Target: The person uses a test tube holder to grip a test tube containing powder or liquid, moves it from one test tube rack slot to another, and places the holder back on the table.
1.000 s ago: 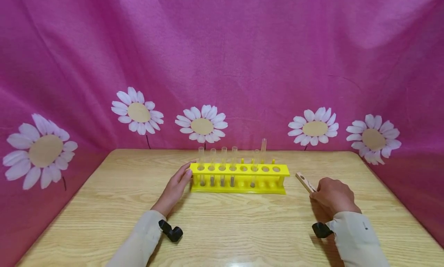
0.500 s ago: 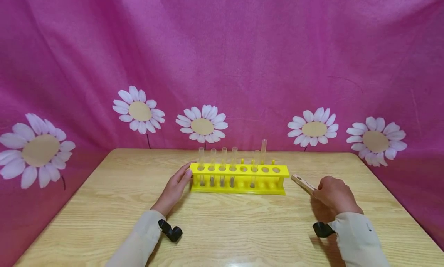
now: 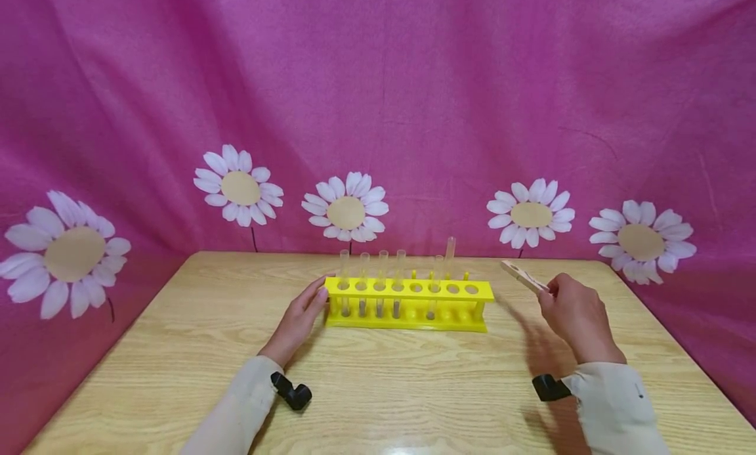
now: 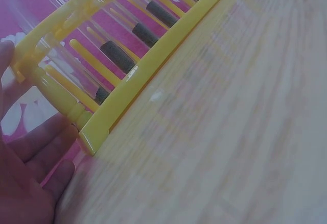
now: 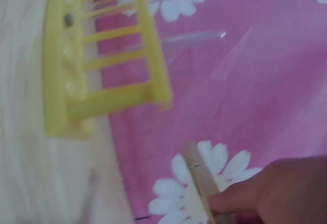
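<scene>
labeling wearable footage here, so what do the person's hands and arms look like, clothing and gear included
The left hand and right hand wear no gloves. Both arms have pale beige long sleeves. A small black device sits at the left cuff, another at the right. The right sleeve bears a tiny dark mark. No cables show.

Yellow rack (image 3: 443, 296) is parked upright on the counter (image 3: 384, 389), five tubes (image 3: 400, 264) of dark stuff (image 4: 116, 55) slotted in; wooden clip (image 3: 524, 277) is held up tilted nearby.
</scene>
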